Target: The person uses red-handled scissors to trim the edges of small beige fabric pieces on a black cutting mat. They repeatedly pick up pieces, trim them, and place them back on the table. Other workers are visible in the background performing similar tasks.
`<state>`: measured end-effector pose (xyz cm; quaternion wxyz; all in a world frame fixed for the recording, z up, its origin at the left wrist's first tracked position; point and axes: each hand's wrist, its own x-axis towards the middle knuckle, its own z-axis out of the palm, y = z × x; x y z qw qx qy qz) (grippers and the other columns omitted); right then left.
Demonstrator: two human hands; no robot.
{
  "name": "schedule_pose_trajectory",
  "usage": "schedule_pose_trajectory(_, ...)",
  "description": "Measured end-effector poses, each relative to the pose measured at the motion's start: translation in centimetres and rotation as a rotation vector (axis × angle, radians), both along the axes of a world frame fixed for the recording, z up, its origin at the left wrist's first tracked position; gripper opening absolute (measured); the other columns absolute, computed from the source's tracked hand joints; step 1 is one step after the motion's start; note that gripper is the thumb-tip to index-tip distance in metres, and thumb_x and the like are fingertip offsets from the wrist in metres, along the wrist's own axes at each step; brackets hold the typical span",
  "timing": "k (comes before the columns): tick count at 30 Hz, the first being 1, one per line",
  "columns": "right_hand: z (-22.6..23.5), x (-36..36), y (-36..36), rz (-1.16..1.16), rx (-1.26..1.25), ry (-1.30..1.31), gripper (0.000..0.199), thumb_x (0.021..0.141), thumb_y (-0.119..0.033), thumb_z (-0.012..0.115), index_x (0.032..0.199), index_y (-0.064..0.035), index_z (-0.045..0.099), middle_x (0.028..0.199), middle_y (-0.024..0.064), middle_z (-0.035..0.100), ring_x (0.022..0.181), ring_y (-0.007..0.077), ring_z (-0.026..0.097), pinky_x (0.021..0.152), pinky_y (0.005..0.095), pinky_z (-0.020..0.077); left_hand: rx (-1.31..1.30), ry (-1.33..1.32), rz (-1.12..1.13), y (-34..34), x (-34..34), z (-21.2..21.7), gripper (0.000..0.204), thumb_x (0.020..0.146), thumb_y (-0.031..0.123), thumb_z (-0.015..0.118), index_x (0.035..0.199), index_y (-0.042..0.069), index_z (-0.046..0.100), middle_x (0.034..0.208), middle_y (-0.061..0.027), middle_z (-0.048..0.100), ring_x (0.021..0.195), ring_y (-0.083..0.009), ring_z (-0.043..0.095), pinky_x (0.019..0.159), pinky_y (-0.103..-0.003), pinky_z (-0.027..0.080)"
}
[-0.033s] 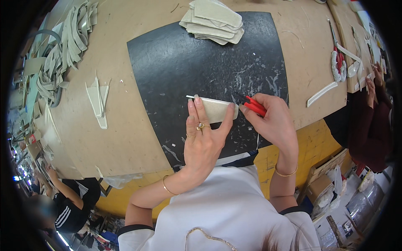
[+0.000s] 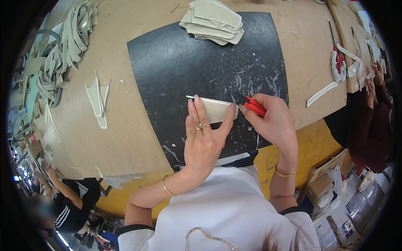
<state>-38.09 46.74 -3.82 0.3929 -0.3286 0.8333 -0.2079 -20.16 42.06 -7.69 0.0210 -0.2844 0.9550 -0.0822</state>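
Observation:
My left hand (image 2: 203, 140) lies with fingers spread on a small beige, tapered panel (image 2: 215, 111), pressing it onto the black mat. A thin white strip (image 2: 189, 97) runs along the panel's far edge and sticks out past its left corner. My right hand (image 2: 272, 119) is closed around red-handled snips (image 2: 254, 107). Their dark blades point left and away from me, just beyond the panel's right end. Part of the handle is hidden in my fingers.
A black mat (image 2: 167, 62) covers the middle of the tan table. A stack of beige panels (image 2: 215, 21) sits at its far edge. Edged pieces (image 2: 98, 102) and a pile of strips (image 2: 75, 37) lie left; red-handled scissors (image 2: 338, 62) and a white strip (image 2: 321, 94) lie right. Other people work at both sides.

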Motion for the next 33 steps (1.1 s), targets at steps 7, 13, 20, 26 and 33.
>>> schedule_pose_trajectory(7, -0.4, -0.2, 0.0, 0.002, -0.052, 0.049, 0.027, 0.083, -0.016, 0.074, 0.071, 0.0036, 0.058, 0.056, 0.0103, 0.047, 0.052, 0.0161, 0.038, 0.050, 0.0334, 0.0364, 0.126, 0.033, -0.024, -1.2, -0.8, 1.1, 0.064, 0.086, 0.010, 0.062, 0.144, 0.033, 0.048, 0.146, -0.0284, 0.042, 0.138, -0.0379, 0.043, 0.108, -0.054, 0.035)
schedule_pose_trajectory(13, 0.3, -0.2, -0.7, 0.088, -0.117, 0.153, 0.031, 0.083, -0.022, 0.075, 0.071, 0.0017, 0.060, 0.058, 0.0147, 0.055, 0.050, 0.0268, 0.049, 0.052, 0.0369, 0.0393, 0.473, 0.194, -0.126, -4.2, -0.1, 2.3, 0.069, 0.076, 0.000, 0.066, 0.141, 0.018, 0.052, 0.119, -0.0165, 0.047, 0.102, -0.0312, 0.054, 0.088, -0.040, 0.048)
schedule_pose_trajectory(20, 0.9, -2.3, -4.3, 0.367, -0.127, 0.239, 0.028, 0.083, -0.025, 0.074, 0.072, -0.0003, 0.063, 0.063, 0.0163, 0.061, 0.059, 0.0355, 0.058, 0.056, 0.0403, 0.0447, 0.407, 0.168, -0.034, -4.0, 1.3, 1.9, 0.073, 0.074, -0.002, 0.067, 0.142, 0.015, 0.050, 0.119, -0.0159, 0.047, 0.097, -0.0301, 0.055, 0.085, -0.038, 0.048)
schedule_pose_trajectory(26, 0.9, -3.4, -3.7, 0.390, -0.060, 0.118, 0.023, 0.083, -0.023, 0.072, 0.076, -0.0017, 0.067, 0.065, 0.0159, 0.062, 0.063, 0.0366, 0.060, 0.059, 0.0410, 0.0468, 0.420, 0.257, -0.167, -3.9, 0.6, 0.5, 0.067, 0.076, 0.003, 0.067, 0.141, 0.010, 0.050, 0.116, -0.0103, 0.047, 0.095, -0.0233, 0.055, 0.080, -0.032, 0.051)
schedule_pose_trajectory(33, -0.3, -1.6, -1.7, 0.323, -0.386, 0.273, 0.018, 0.075, -0.007, 0.077, 0.090, -0.0004, 0.069, 0.071, 0.0105, 0.060, 0.059, 0.0255, 0.055, 0.056, 0.0351, 0.0435, 0.446, 0.199, -0.254, -5.4, 0.4, 1.1, 0.061, 0.080, 0.009, 0.065, 0.139, 0.008, 0.051, 0.115, -0.0082, 0.047, 0.089, -0.0184, 0.055, 0.075, -0.027, 0.054)
